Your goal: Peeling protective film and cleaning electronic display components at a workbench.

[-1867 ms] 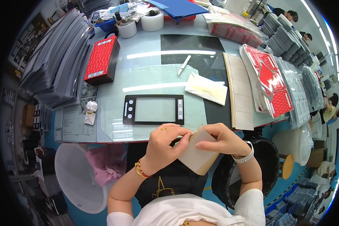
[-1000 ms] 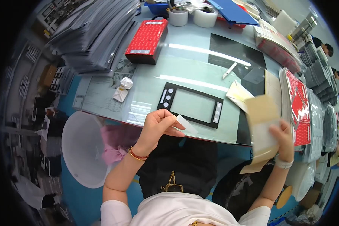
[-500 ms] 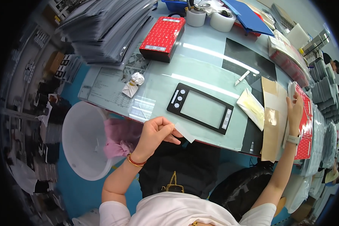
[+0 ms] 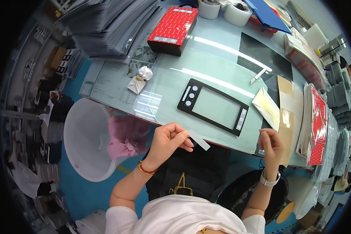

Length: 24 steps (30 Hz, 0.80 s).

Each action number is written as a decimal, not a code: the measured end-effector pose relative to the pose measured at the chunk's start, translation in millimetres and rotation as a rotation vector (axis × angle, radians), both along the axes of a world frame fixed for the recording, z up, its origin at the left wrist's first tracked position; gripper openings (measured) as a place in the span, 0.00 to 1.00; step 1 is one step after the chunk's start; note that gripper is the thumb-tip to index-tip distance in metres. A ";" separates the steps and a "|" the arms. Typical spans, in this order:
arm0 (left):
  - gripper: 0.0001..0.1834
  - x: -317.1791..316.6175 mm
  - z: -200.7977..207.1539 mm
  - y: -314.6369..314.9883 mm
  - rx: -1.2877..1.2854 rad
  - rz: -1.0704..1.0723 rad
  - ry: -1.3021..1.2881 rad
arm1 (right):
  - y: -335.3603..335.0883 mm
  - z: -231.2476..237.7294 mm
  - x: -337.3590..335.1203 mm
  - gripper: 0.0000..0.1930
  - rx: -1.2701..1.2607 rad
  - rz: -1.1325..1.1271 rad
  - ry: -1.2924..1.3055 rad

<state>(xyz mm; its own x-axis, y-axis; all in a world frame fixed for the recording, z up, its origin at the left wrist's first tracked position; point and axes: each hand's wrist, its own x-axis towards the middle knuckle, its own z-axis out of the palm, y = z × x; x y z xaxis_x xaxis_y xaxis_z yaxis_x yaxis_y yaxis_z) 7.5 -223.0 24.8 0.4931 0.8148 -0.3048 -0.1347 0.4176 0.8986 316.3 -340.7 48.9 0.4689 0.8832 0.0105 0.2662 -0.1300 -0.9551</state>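
Note:
Pinched between the thumb and fingers of my left hand (image 4: 171, 140) is a small translucent white strip (image 4: 199, 140), held just off the table's front edge. My right hand (image 4: 272, 145) is over the front edge farther right, its fingers curled in. Whether something is between those fingertips I cannot make out. On the glass-topped table, between and beyond my hands, lies a black rectangular frame panel (image 4: 186, 110) with a clear window and white labelled patches at both ends. A folded white cloth with a yellow stain (image 4: 266, 108) lies just right of the panel.
Brown cardboard (image 4: 285, 113) and a stack of red-and-white packets (image 4: 315, 121) lie right. A red box (image 4: 172, 28) and piled grey sheets (image 4: 105, 29) stand at the back. Crumpled white paper (image 4: 139, 80) lies left. A white bin (image 4: 85, 144) stands below, with pink cloth (image 4: 124, 136).
My right hand has come away from the red-and-white packets, moving left and nearer to me, and its fingers have curled. My left hand keeps its hold on the strip. The whole view has shifted slightly.

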 end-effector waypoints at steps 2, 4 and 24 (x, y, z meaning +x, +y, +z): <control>0.07 -0.7 -1.7 -1.8 -0.009 0.004 -0.001 | -6.0 -2.9 -15.7 0.07 -0.052 -0.003 0.047; 0.07 -1.4 -3.0 -2.5 -0.016 0.005 -0.006 | -11.8 -10.8 -25.7 0.07 -0.069 0.017 0.088; 0.08 -5.9 -9.1 -5.8 -0.084 0.036 -0.031 | -17.8 -28.5 -66.0 0.05 -0.082 0.107 0.133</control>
<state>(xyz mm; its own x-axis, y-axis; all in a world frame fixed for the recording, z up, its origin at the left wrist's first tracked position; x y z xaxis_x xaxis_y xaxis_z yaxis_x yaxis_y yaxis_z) 1.7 -228.8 15.8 0.4740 0.8045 -0.3578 -0.1780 0.4856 0.8559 250.3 -358.5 20.3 0.3643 0.9236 -0.1196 0.1553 -0.1869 -0.9700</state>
